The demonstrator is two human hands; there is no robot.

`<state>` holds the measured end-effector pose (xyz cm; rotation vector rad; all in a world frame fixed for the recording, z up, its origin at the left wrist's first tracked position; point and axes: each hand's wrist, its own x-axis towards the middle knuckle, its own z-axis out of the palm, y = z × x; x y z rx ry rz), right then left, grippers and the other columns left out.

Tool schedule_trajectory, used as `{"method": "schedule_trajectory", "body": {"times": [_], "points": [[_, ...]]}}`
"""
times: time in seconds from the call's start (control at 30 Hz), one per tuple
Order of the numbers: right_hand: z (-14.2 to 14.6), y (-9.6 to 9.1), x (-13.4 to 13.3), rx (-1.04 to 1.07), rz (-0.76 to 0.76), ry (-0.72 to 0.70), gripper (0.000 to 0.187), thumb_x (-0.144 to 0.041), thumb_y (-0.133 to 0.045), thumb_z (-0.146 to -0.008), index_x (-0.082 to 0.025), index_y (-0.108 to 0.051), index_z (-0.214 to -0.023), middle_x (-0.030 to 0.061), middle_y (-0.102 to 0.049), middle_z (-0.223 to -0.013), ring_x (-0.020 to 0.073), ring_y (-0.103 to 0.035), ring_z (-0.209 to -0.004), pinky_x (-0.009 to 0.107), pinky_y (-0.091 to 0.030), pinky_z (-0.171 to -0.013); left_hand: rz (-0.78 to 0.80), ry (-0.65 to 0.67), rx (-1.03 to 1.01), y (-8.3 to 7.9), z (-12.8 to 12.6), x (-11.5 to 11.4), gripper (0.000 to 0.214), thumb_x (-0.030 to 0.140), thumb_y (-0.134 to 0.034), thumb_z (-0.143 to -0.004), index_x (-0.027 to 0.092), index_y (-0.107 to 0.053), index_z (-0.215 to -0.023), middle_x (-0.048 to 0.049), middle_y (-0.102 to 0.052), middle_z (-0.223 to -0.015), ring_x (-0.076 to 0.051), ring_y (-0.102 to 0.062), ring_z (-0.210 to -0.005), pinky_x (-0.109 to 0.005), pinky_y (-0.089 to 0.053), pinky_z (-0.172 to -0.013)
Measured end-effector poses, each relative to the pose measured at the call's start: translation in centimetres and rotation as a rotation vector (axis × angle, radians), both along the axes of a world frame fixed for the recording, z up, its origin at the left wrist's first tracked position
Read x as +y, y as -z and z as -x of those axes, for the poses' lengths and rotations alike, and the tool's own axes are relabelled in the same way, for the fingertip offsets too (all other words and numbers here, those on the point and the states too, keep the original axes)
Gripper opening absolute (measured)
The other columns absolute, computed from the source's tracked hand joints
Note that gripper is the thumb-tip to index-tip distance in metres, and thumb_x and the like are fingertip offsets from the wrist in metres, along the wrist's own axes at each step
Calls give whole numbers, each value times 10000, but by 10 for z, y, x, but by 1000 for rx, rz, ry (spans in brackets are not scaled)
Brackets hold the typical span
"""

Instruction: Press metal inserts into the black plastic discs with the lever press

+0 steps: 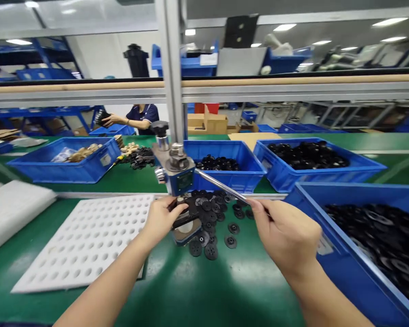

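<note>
A small blue hand press [184, 179] stands on the green table in front of me. My right hand [286, 231] is wrapped round the end of its metal lever [221, 185], which slopes down to the right. With thumb and fingers, my left hand [163, 218] grips a dark flat part [190, 210] under the press head, above the press base [187, 232]. That part's exact kind is unclear, as the fingers cover some of it. Loose black discs [210, 250] with holes lie around the base, mostly on its right.
A white foam tray [98, 236] with rows of holes lies to the left. Blue bins [272, 175] line the back, with a large bin [313, 227] of black discs at right. A metal post [172, 68] rises behind the press. Across the table, a person's arm [132, 121] holds a dark object.
</note>
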<state>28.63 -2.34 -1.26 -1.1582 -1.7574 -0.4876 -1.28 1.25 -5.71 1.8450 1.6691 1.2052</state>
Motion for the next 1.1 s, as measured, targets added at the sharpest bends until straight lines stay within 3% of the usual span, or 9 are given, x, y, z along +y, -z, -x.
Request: {"method": "schedule_trajectory", "body": {"times": [0.17, 0.23, 0.5, 0.7, 0.93, 1.1], "points": [[5, -30, 0, -110, 334, -49, 443, -424, -521, -979, -180, -646, -631, 3, -585, -538, 104, -513, -505, 267, -311, -553, 53, -31, 39, -12, 8, -5, 355, 481, -692, -791, 173, -779, -945, -75, -786, -919, -241, -688, -833, -338, -502, -795], [6, -33, -1, -114, 385, -64, 495, -434, -484, -995, -177, -611, -591, -3, -564, -520, 91, -483, -481, 266, -283, -538, 66, -57, 24, -18, 6, -9, 367, 497, -692, -773, 180, -781, -934, -75, -789, -929, -251, -690, -853, -350, -497, -818], [28, -20, -2, -47, -62, -86, 484, -316, -464, -1022, -166, -650, -602, 8, -635, -541, 82, -552, -489, 233, -352, -520, 36, -79, -52, -46, -11, -20, 247, 424, -735, -689, 189, -772, -754, -41, -772, -728, -208, -661, -667, -295, -502, -650], [26, 16, 10, 10, -135, -36, 287, -299, -633, -938, -139, -695, -708, -6, -665, -590, 88, -579, -516, 242, -362, -516, 47, -53, -74, -32, -9, -14, 220, 343, -712, -764, 154, -781, -853, -80, -787, -872, -211, -693, -803, -305, -514, -775], [19, 8, 6, 8, -6, -60, 409, -358, -543, -981, -173, -675, -641, -18, -590, -521, 76, -501, -474, 251, -313, -499, 71, -23, -96, -24, -7, -11, 248, 341, -721, -766, 143, -769, -908, -70, -786, -871, -196, -681, -761, -292, -507, -717], [15, 40, 13, 69, 40, 3, 218, -322, -647, -914, -178, -714, -765, -2, -628, -613, 96, -524, -562, 264, -337, -581, 59, 0, -134, -6, 0, -4, 296, 386, -728, -772, 149, -767, -946, -77, -784, -875, -211, -689, -785, -291, -525, -705]]}}
